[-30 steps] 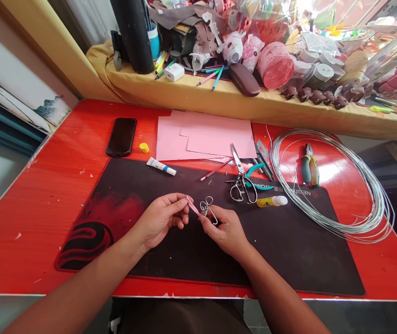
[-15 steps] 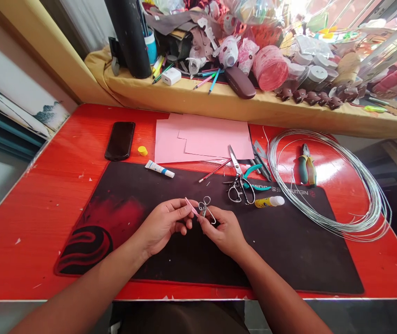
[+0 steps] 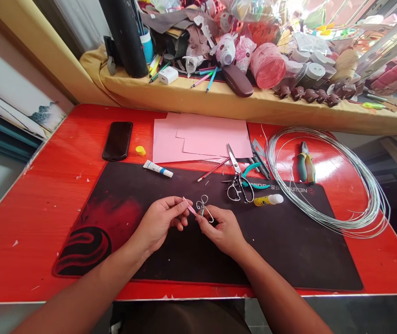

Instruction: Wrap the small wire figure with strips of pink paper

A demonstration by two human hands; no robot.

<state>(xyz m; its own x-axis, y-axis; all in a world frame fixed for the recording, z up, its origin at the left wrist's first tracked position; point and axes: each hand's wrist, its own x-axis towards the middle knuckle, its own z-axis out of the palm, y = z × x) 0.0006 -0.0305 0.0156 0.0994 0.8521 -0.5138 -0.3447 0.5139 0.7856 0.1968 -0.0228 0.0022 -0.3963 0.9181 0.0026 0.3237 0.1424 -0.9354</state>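
Over the black desk mat point(image 3: 289, 241), my left hand point(image 3: 159, 222) pinches one end of a narrow pink paper strip point(image 3: 188, 207). My right hand point(image 3: 223, 229) is closed round a small bent wire figure point(image 3: 203, 207) with loops at its top. The strip runs from my left fingers to the wire figure, where it meets the twisted middle. Both hands hover close together, a little above the mat.
Scissors point(image 3: 237, 178), a yellow glue stick point(image 3: 268, 200), a pink pencil point(image 3: 214, 170) and a white tube point(image 3: 158, 168) lie near. A wire coil point(image 3: 327, 178) with pliers point(image 3: 305, 163) lies right. Pink paper sheets point(image 3: 201, 137), a phone point(image 3: 117, 140), a cluttered shelf point(image 3: 254, 51) behind.
The hands keep their hold on the strip and the wire figure, with only slight finger shifts. The view has drifted a little, so everything sits slightly left and lower.
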